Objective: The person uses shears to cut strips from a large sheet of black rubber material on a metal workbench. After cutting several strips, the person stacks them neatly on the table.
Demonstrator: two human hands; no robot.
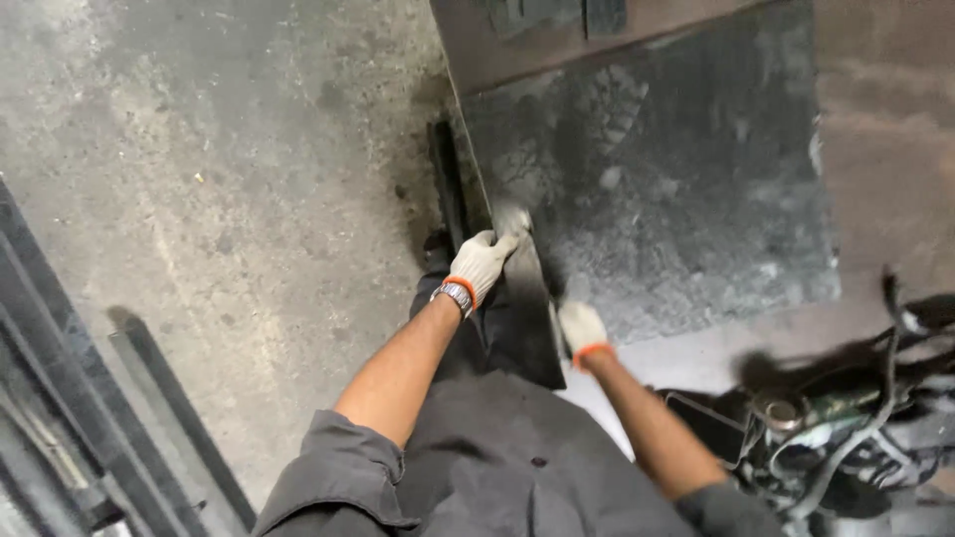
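On gritty slab (676,179), gloved hands (481,263) grip flat metal bar (527,298).

Just one view here, the head cam, and it's looking almost straight down from standing height, tilting a bit forward. It's catching the person's own grey shirt (497,467) at the bottom edge, with both forearms reaching up into the middle. The concrete floor (229,179) is filling the left half, a dark metal plate (676,169) the upper right. Pretty close in, roughly arm's reach.
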